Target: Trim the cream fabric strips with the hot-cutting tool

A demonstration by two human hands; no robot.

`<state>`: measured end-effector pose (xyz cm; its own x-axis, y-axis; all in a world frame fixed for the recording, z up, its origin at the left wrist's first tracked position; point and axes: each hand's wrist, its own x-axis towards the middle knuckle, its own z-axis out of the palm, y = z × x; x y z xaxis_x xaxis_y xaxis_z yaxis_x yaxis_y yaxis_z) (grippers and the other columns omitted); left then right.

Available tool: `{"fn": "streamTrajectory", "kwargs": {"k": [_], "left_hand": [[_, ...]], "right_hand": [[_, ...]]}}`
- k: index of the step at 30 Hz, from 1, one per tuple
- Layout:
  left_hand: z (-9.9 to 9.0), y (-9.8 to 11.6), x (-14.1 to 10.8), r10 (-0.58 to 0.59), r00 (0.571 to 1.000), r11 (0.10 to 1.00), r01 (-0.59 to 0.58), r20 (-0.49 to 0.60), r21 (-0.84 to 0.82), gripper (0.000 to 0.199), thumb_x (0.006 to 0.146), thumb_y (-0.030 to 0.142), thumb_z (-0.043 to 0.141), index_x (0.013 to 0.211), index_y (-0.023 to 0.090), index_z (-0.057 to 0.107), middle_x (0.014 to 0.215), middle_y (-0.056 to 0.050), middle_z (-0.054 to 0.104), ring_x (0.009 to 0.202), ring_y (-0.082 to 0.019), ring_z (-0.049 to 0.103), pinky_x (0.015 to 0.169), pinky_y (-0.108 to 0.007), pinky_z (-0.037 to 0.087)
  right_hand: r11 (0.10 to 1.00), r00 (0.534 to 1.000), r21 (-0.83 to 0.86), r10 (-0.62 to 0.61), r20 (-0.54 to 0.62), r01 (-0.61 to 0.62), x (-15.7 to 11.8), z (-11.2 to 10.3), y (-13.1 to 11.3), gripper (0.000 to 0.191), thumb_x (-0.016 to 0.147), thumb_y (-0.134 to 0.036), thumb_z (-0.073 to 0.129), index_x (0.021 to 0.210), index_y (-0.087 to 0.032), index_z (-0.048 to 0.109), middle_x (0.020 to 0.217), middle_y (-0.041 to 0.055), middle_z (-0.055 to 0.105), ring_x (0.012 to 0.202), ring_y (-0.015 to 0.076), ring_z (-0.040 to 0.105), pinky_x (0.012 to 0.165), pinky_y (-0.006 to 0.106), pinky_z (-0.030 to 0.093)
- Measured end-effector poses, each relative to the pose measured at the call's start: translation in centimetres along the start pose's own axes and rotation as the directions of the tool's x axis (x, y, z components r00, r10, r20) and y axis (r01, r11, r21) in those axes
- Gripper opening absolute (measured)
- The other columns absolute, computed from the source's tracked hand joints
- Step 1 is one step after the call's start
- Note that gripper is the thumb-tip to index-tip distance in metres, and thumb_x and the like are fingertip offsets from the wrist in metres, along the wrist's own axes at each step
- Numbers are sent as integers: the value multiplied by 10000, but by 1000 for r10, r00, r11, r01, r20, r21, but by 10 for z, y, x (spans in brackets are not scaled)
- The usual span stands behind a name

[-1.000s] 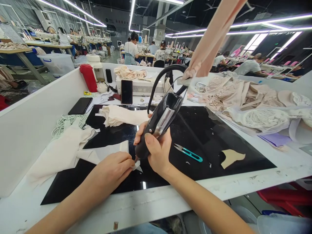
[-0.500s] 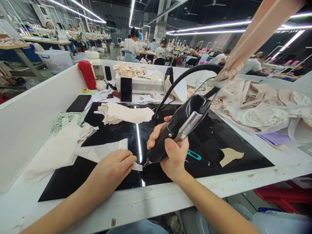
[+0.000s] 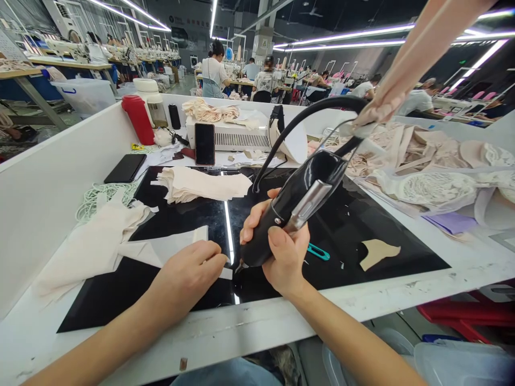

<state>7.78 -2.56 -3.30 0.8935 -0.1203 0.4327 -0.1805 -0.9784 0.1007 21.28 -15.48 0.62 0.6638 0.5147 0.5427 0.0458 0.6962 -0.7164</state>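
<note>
My right hand (image 3: 284, 246) is wrapped round a black corded hand tool (image 3: 295, 206) with a metal lever on its side, the thumb near that lever. Its narrow metal tip points down at the black sheet, just right of a small white end of fabric. My left hand (image 3: 191, 276) is closed, fingertips pinched near that end, on a thin whitish fabric strip (image 3: 183, 241); the grip itself is partly hidden. Leftward the strip meets a cream cloth bundle (image 3: 94, 246). A stack of cream fabric pieces (image 3: 205, 184) lies beyond my hands.
A pink fabric strap (image 3: 422, 59) holds the tool's cord from above. On the black sheet (image 3: 322, 284) lie a teal thread snipper (image 3: 318, 252) and a beige cut piece (image 3: 378, 253). Phones, a red bottle (image 3: 138, 119) and a white machine (image 3: 241, 140) stand behind; beige garments (image 3: 426, 155) pile right.
The whole view has shifted slightly. My left fingers look more curled, with a bit less of the white end showing. The tool stays in my right hand, its tip still by the strip's end.
</note>
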Motion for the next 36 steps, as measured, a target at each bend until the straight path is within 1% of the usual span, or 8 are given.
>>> {"fn": "streamTrajectory", "kwargs": {"k": [2,5,10,14,18,23,29,36], "left_hand": [[1,2,1,7,1000,999,-7,-2,45,234,1031,59,423,979,162,627,912,-57,624,794,-214,613,677,-323,524],[2,8,-1,64,995,994,-70,82,80,276,990,2,404,1011,158,631,875,-46,628,752,-214,608,647,-323,533],[-2,13,-7,104,987,989,-116,122,94,311,958,-28,412,1095,128,643,939,-76,671,803,-227,646,677,-342,566],[-2,13,-9,150,984,978,-162,92,133,309,972,-14,412,1156,63,648,975,-112,686,840,-258,665,698,-380,588],[1,13,-11,141,987,977,-152,81,151,332,982,-14,400,1209,40,636,982,-121,685,847,-257,669,719,-383,596],[0,12,-10,154,987,976,-161,55,147,308,1016,15,386,1168,83,645,943,-97,685,832,-244,674,707,-366,590],[-6,13,-6,152,988,984,-154,24,94,302,1069,66,354,1067,126,650,886,-54,690,798,-218,671,717,-369,584],[-4,14,-4,175,985,967,-170,-7,190,305,1056,35,372,1018,118,663,840,-41,686,790,-215,677,689,-357,550]], "right_hand": [[1000,1000,9,-6,3,6,0,0,0,369,909,-398,762,1197,-298,556,870,-37,647,621,117,609,580,277,501],[1000,1000,2,-5,2,5,0,-1,0,360,906,-402,763,1178,-295,551,872,-36,644,621,117,609,580,278,505],[999,1000,-34,15,-26,-16,-1,-2,1,430,883,-461,772,1184,-300,511,869,-35,640,608,128,621,551,282,523],[999,999,-28,22,-36,-23,0,-1,2,444,873,-464,781,1180,-302,505,867,-36,641,607,130,627,550,282,519],[1000,999,-23,14,-29,-14,-1,-1,2,431,877,-451,778,1178,-296,512,862,-34,646,608,128,631,550,279,519],[1000,1000,6,1,-13,-1,-1,-1,3,361,898,-405,770,1155,-288,546,881,-32,649,630,110,630,578,265,522],[1000,1000,-15,-17,-14,17,1,-1,4,381,907,-419,756,1203,-297,549,852,-37,642,612,117,599,572,276,507],[1000,1000,12,-27,4,27,2,-3,4,363,922,-383,752,1219,-295,563,854,-40,645,627,112,598,590,265,499]]}}
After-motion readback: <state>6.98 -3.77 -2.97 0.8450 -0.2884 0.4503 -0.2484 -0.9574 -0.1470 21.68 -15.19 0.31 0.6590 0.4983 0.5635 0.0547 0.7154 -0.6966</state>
